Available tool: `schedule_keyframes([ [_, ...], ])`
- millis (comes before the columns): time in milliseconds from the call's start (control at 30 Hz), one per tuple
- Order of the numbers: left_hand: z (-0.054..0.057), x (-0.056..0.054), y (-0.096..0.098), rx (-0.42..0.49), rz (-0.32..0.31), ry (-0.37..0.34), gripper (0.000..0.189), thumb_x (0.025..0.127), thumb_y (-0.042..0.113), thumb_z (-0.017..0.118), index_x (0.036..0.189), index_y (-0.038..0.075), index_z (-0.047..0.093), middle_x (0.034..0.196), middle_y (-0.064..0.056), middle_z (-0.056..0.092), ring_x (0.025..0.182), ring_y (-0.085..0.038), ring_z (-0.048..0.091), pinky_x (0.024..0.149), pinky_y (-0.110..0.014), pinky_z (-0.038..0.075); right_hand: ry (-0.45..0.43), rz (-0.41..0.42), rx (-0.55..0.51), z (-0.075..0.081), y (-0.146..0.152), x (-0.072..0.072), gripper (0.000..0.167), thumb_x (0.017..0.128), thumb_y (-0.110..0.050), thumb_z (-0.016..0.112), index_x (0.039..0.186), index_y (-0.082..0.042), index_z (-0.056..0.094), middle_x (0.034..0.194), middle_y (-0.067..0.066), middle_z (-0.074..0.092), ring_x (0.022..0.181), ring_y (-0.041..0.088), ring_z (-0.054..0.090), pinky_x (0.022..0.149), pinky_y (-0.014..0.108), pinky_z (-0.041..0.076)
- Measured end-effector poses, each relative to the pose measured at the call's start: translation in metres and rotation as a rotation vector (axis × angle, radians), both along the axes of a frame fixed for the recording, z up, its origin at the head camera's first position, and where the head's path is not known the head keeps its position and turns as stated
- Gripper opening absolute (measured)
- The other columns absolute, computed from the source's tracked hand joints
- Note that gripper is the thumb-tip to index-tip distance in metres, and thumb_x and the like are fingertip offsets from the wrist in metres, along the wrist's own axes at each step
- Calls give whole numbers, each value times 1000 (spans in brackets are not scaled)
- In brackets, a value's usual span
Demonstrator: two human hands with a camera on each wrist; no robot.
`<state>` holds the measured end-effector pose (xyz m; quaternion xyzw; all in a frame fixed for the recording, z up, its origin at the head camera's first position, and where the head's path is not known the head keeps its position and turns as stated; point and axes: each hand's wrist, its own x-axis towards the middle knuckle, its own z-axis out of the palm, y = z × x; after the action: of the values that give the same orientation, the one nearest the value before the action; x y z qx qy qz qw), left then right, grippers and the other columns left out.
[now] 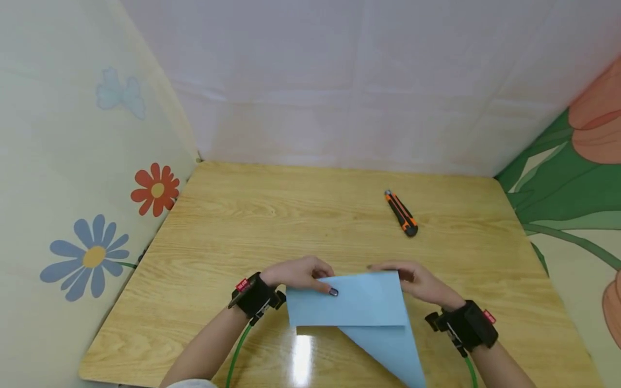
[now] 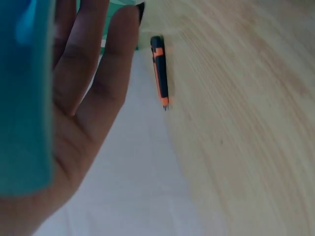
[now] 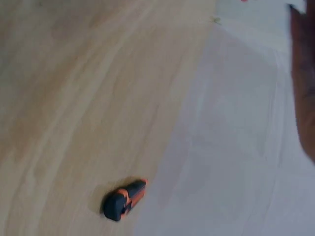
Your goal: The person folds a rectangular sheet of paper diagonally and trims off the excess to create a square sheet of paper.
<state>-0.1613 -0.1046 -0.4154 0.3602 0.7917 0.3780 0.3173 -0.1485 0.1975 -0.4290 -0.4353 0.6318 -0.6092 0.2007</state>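
A sheet of light blue paper (image 1: 354,302), folded over at the top, is held up at the near side of the table. Below the folded band hangs a slanting flap (image 1: 388,347) that tapers toward the bottom of the head view. My left hand (image 1: 303,274) pinches the upper left part, thumb on the near face and fingers behind. At the upper right corner, my right hand (image 1: 417,280) holds the paper, its fingers reaching behind the top edge; its thumb is partly hidden. In the left wrist view the paper (image 2: 24,108) covers part of the palm.
A black and orange utility knife (image 1: 401,213) lies on the wooden table (image 1: 252,215), beyond the paper and to the right. A white cloth (image 1: 291,108) hangs behind the table. Flower-patterned sheets stand at both sides. Green cables run from both wrist cameras.
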Motion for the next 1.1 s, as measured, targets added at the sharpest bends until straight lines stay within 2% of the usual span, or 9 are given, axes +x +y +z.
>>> schedule_keyframes([
  [67, 0, 0, 1, -5, 19, 68, 11, 87, 17, 67, 96, 10, 69, 90, 5, 67, 72, 0, 54, 65, -18, 46, -40, 76, 8, 6, 6, -5, 50, 95, 12, 37, 143, 7, 27, 128, 18, 55, 119, 17, 53, 95, 30, 45],
  [133, 0, 1, 3, -10, 34, 120, 10, 86, 16, 69, 95, 10, 69, 87, 5, 66, 69, -1, 51, 64, -18, 44, -37, 90, 87, 14, 8, -7, 50, 97, 6, 36, 144, 11, 18, 124, 27, 55, 118, 22, 54, 96, 33, 44],
  [233, 3, 3, 7, -34, 46, 170, 11, 84, 16, 71, 94, 10, 69, 85, 6, 66, 68, -1, 50, 63, -17, 44, 32, -7, 349, 24, -1, -1, 48, 100, -15, 44, 140, 9, 31, 119, 24, 59, 112, 21, 57, 92, 34, 47],
  [333, 6, 4, 12, -49, 56, 191, 12, 83, 16, 72, 95, 11, 69, 83, 7, 65, 66, 0, 50, 62, -17, 44, 121, -88, 607, 29, -21, 7, 48, 94, -33, 57, 131, -3, 51, 115, 8, 63, 102, 13, 60, 82, 29, 49],
  [367, 8, 5, 14, -48, 58, 198, 13, 83, 16, 72, 94, 11, 69, 82, 7, 65, 65, -1, 50, 62, -17, 44, 141, -95, 641, 29, -28, 7, 46, 92, -35, 59, 127, -5, 55, 113, 5, 64, 98, 12, 60, 78, 28, 49],
  [500, 12, 4, 23, -36, 75, 246, 13, 82, 14, 74, 93, 10, 70, 79, 7, 64, 64, -1, 48, 59, -16, 42, 181, -88, 646, 28, -45, 0, 21, 90, -22, 64, 107, -10, 65, 93, -4, 65, 74, 5, 54, 65, 22, 44],
  [600, 15, 3, 27, -53, 92, 298, 13, 81, 15, 75, 92, 10, 70, 78, 7, 65, 63, -1, 48, 60, -16, 41, 180, -73, 626, 27, -49, -9, 10, 89, -11, 64, 98, -8, 67, 86, -4, 64, 69, 2, 51, 63, 21, 43],
  [800, 15, 2, 32, -105, 107, 378, 14, 81, 21, 74, 92, 12, 72, 82, 6, 67, 65, -1, 51, 62, -17, 43, 135, -62, 627, 27, -48, -19, 12, 87, -3, 64, 97, -5, 70, 89, -1, 68, 77, 5, 61, 69, 23, 49],
  [1100, 11, -6, 32, -82, 102, 342, 16, 86, 19, 69, 98, 8, 71, 80, 4, 64, 65, -4, 49, 61, -18, 41, 47, -25, 653, 28, -48, -34, 17, 85, 2, 64, 101, 2, 69, 94, 6, 70, 85, 9, 64, 74, 24, 51],
])
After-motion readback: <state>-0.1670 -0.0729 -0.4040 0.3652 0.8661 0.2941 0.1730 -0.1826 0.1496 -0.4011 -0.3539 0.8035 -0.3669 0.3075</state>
